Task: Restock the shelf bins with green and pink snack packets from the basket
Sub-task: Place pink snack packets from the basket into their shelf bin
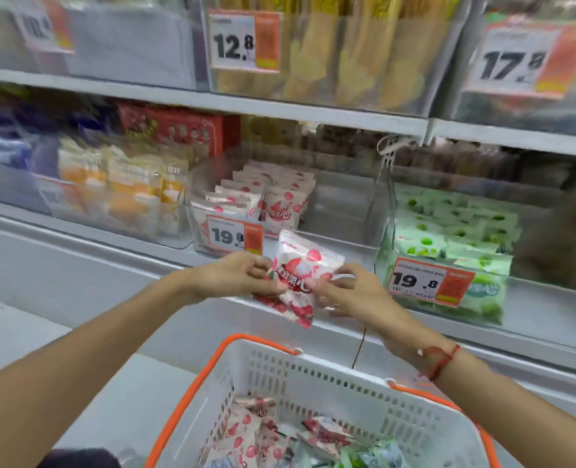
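**Pink packets held at shelf edge, ahead of the pink bin**

Shelving. The white shelf (313, 109) runs across the whole view, with clear bins on each level. Directly beyond the fingertips stands the pink bin (333, 211); its left half holds upright packets, and its right half is bare, which is probably the target space. Beyond and to the right of the right fingers sits the green bin (448, 231), largely full.

Basket. The white basket (313, 383) with orange handles sits below both wrists, near the body. It contains pink and green packets, so restocking is judged unfinished.

Hands. The left hand (235, 275) and right hand (344, 292) meet on a small stack of pink packets (296, 278). Fingers of both hands are curled and pinch the stack from opposite sides. This two-sided hold probably squares the stack for upright insertion.

Small items. A price tag (234, 235) on the pink bin sits just above the left fingers. A red cord (440, 359) circles the right wrist.
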Demonstrator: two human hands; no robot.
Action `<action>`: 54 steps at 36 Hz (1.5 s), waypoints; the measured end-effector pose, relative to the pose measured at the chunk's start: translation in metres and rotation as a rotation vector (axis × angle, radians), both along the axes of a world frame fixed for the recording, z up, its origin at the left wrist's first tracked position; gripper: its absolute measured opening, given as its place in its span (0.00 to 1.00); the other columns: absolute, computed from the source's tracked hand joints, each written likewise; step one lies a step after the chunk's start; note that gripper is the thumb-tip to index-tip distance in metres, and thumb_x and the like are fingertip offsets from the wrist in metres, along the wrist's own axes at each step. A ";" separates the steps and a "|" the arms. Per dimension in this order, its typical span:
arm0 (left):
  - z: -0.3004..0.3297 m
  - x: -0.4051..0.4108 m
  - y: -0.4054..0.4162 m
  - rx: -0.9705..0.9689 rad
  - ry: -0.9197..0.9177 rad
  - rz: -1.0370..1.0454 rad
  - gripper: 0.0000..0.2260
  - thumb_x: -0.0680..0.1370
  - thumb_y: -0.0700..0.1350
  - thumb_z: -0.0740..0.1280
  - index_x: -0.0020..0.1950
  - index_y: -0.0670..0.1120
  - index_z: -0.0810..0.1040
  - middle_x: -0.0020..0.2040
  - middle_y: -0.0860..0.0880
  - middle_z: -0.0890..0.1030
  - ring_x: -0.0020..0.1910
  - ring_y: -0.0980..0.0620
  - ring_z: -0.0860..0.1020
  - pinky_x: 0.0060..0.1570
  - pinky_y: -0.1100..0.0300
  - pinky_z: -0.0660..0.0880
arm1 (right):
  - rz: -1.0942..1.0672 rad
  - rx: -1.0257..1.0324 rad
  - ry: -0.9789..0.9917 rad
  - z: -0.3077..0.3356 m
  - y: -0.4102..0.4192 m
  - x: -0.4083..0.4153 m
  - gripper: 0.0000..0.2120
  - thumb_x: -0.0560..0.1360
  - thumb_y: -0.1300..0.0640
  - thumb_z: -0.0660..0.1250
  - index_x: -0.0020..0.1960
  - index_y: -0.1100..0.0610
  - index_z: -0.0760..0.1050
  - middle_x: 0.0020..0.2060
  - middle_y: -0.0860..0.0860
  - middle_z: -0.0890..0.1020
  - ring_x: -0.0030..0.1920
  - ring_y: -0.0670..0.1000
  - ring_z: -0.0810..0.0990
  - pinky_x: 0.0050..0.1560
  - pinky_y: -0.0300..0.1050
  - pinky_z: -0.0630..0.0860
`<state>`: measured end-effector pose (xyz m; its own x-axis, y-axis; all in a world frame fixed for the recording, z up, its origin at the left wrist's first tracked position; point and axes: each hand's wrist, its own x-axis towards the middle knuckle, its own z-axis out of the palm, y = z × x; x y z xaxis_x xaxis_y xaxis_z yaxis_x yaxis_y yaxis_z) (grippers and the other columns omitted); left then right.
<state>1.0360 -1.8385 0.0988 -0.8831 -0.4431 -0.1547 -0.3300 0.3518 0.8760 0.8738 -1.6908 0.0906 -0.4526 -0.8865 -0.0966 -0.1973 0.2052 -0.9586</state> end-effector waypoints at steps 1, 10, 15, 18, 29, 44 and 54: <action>0.009 0.000 0.001 0.003 0.049 0.016 0.09 0.75 0.46 0.72 0.48 0.42 0.79 0.43 0.53 0.85 0.45 0.59 0.82 0.47 0.70 0.73 | -0.016 -0.039 0.012 0.008 -0.004 0.000 0.10 0.72 0.55 0.72 0.49 0.56 0.74 0.40 0.50 0.82 0.33 0.42 0.80 0.35 0.36 0.77; 0.038 -0.005 -0.040 -0.442 0.500 0.634 0.07 0.78 0.50 0.67 0.44 0.49 0.80 0.40 0.53 0.82 0.41 0.54 0.81 0.42 0.59 0.76 | -0.197 -0.260 0.127 0.071 -0.068 -0.019 0.02 0.74 0.59 0.71 0.45 0.57 0.79 0.35 0.50 0.83 0.28 0.43 0.79 0.28 0.35 0.74; 0.025 0.001 -0.070 -0.947 0.094 0.686 0.07 0.79 0.48 0.61 0.53 0.50 0.78 0.52 0.51 0.81 0.54 0.48 0.75 0.51 0.52 0.70 | -0.242 -0.090 0.400 0.069 -0.123 -0.037 0.09 0.73 0.56 0.72 0.49 0.61 0.80 0.46 0.54 0.84 0.44 0.53 0.84 0.39 0.45 0.81; 0.016 0.001 -0.076 -0.991 0.009 0.609 0.11 0.81 0.48 0.58 0.61 0.50 0.74 0.60 0.51 0.78 0.60 0.48 0.71 0.57 0.52 0.67 | -0.220 0.086 0.564 0.058 -0.155 -0.044 0.09 0.70 0.55 0.73 0.42 0.62 0.79 0.40 0.56 0.84 0.41 0.54 0.84 0.47 0.53 0.82; 0.010 -0.001 -0.085 -1.049 0.055 0.601 0.12 0.81 0.48 0.56 0.60 0.50 0.74 0.59 0.52 0.77 0.58 0.50 0.70 0.55 0.54 0.67 | -0.061 0.139 1.342 0.035 -0.199 -0.041 0.26 0.71 0.57 0.73 0.64 0.58 0.66 0.57 0.58 0.76 0.52 0.60 0.79 0.43 0.49 0.76; 0.001 -0.002 -0.079 -1.107 0.114 0.652 0.09 0.81 0.46 0.57 0.58 0.48 0.75 0.57 0.51 0.75 0.53 0.49 0.71 0.46 0.54 0.69 | 0.369 0.088 1.489 0.042 -0.197 -0.050 0.16 0.76 0.56 0.67 0.63 0.51 0.75 0.58 0.52 0.74 0.55 0.55 0.74 0.38 0.39 0.64; -0.001 0.004 -0.041 -1.139 0.239 0.701 0.13 0.76 0.42 0.64 0.60 0.46 0.74 0.60 0.50 0.75 0.56 0.48 0.72 0.48 0.52 0.72 | 0.133 -0.218 1.154 0.050 -0.136 -0.032 0.09 0.76 0.60 0.66 0.55 0.52 0.80 0.52 0.49 0.75 0.52 0.48 0.73 0.49 0.39 0.71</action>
